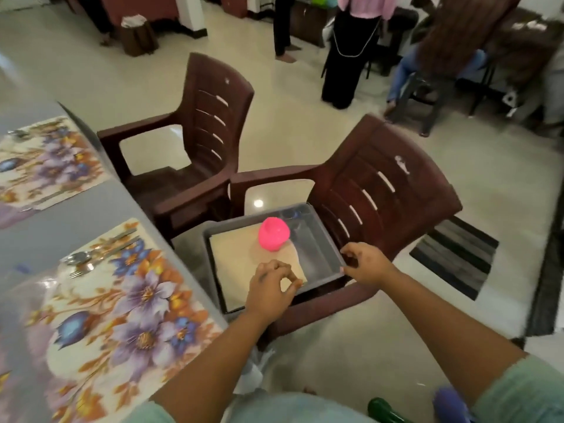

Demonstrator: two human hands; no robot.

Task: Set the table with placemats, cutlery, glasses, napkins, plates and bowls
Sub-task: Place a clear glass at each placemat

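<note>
- From the head camera: a grey tray [317, 239] sits on the seat of the nearer brown chair [381, 190], just beside the table [100, 206]. In it lie cream napkins [241, 261] with a pink cup [273, 233] standing on them.
- The left hand [271, 288] is over the napkins' near corner, fingertips bunched as if pinching the top sheet; whether it has only one, I cannot tell.
- The right hand [366, 264] has its fingers curled on the tray's near right rim, steadying it.
- On the table, the near placemat [122, 300] already carries a spoon and fork [82, 261]; the far placemat [45, 160] lies beyond it.
- Risk, as I judge it: the cup rests on the napkin stack, so pulling a sheet could tip the cup or drag several napkins out together.
- The tray overhangs the seat front slightly; a hard tug might slide it off.
</note>
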